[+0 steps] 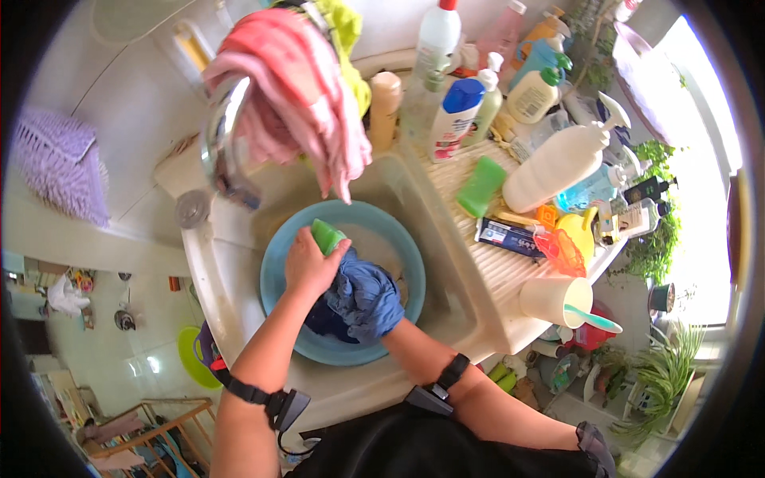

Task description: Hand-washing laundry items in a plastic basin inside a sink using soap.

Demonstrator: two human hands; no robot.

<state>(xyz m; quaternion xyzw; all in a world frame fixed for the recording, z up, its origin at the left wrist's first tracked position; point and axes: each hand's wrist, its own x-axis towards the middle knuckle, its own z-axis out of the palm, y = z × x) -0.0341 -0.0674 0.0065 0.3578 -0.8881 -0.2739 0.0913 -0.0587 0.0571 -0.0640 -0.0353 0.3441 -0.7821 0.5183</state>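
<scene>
A round blue basin [273, 247] stands in the sink, with a bunched blue cloth garment [362, 295] and darker wet fabric in it. My left hand [309, 267] is closed around a green bar of soap [326, 236], held over the basin just beside the garment. From the right, my right hand [396, 333] goes in under the blue garment. The cloth covers its fingers, so their grip is hidden. Some greyish water [378, 240] shows in the far part of the basin.
Pink and red cloths [295, 88] hang over the chrome faucet [219, 143] behind the basin. On the ribbed ledge to the right stand several bottles, a large white pump bottle [550, 171], another green soap bar [481, 187], a toothpaste tube [508, 238] and a cup [550, 300] with a toothbrush.
</scene>
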